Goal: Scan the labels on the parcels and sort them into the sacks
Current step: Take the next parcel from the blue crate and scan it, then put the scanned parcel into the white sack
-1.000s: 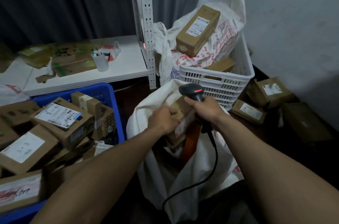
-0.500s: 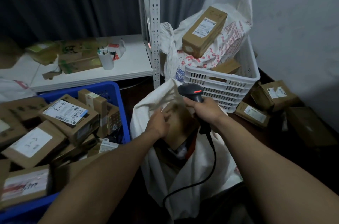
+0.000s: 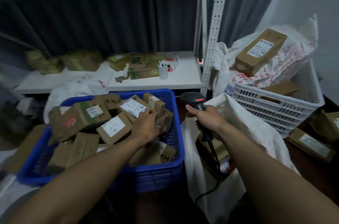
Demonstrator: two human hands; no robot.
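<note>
While right hand [image 3: 208, 120] grips scanner [image 3: 194, 100] by its handle, just beside white sack [image 3: 253, 132] | left hand [image 3: 146, 127] on labelled parcel [image 3: 133, 107] in blue crate [image 3: 176, 143] | fingers bent, cannot tell if holding

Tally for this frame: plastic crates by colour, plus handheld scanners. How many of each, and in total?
Blue crate: 1
White crate: 1
Handheld scanner, gripped by the right hand: 1
Total: 3
</note>
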